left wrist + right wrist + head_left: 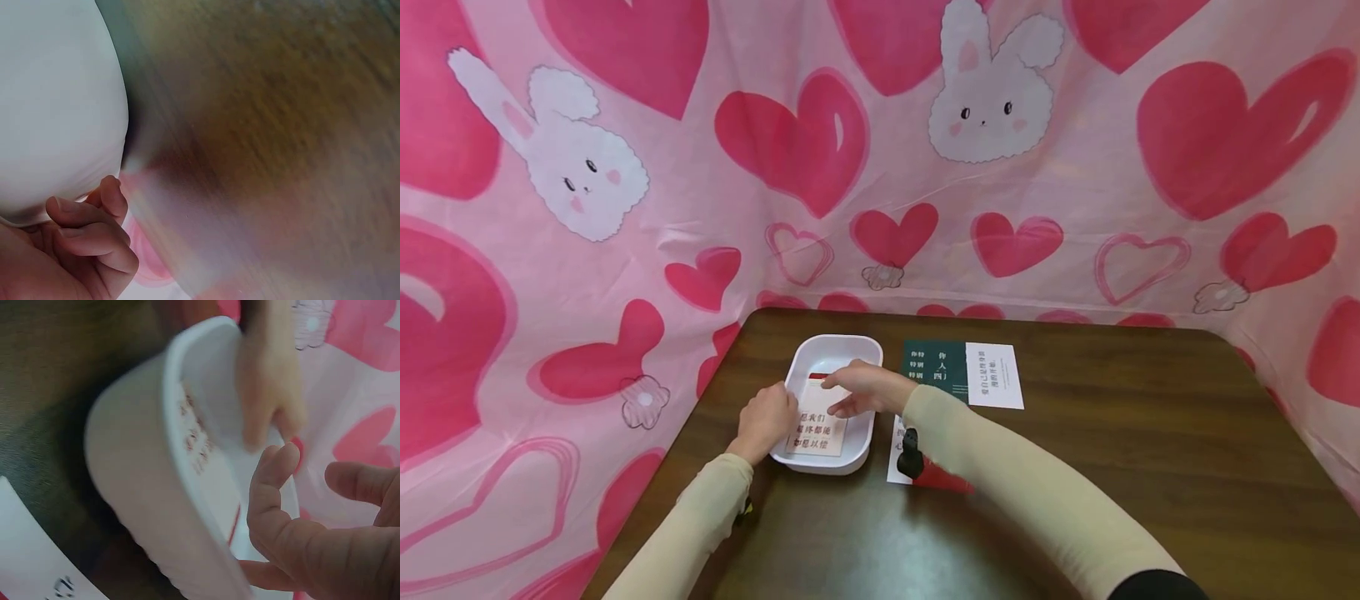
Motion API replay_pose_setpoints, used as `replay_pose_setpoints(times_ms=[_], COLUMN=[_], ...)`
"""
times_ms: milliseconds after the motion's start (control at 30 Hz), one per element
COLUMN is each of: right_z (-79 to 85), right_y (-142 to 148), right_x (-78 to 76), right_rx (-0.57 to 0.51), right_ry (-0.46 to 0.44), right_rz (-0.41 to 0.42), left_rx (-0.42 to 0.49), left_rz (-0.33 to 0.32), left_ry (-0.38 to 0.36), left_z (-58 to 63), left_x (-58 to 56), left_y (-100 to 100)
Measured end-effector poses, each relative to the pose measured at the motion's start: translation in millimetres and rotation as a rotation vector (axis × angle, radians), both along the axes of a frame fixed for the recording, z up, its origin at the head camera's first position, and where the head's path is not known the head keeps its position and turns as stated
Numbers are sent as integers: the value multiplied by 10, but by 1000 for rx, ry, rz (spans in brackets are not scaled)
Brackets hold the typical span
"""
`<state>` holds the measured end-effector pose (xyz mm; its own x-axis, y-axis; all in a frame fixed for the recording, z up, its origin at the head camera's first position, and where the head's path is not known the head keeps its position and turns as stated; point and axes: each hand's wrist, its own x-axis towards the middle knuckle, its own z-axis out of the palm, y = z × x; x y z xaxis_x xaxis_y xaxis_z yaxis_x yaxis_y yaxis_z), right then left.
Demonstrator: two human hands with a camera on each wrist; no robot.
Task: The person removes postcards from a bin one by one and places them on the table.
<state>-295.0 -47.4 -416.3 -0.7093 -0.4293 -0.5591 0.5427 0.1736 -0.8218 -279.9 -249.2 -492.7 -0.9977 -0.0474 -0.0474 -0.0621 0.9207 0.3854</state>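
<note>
A white plastic basin (850, 352) stands at the left side of the wooden table. Inside it lies a pale card (815, 429) with dark red writing and a red strip at its far end. My left hand (765, 423) grips the basin's left rim; the left wrist view shows its fingers (97, 231) curled beside the white wall. Reaching over the right rim, my right hand (871, 387) hovers above the card. Its thumb and index finger stand apart with nothing between them in the right wrist view.
Right of the basin lie a dark green card (953, 357) and a white card (995, 375), edge to edge. Nearer me, a white and red card (942, 477) is partly covered by my right forearm. A pink heart-print curtain (895, 167) hangs behind the table (1120, 433).
</note>
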Motion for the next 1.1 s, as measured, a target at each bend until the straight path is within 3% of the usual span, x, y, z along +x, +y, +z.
replay_pose_setpoints(times_ms=[200, 533, 767, 1100], right_z=[-90, -169, -173, -120], right_y=[-31, -76, -107, -173], right_x=[77, 80, 83, 131], right_rx=[-25, -45, -62, -52], right_ry=[-46, -120, -143, -83], right_rz=[-2, -54, -127, -168], left_rx=[-19, -3, 4, -12], left_rz=[10, 12, 8, 2], left_ry=[8, -9, -24, -10], left_z=[15, 25, 26, 3], left_x=[-15, -19, -14, -17], left_y=[7, 16, 18, 0])
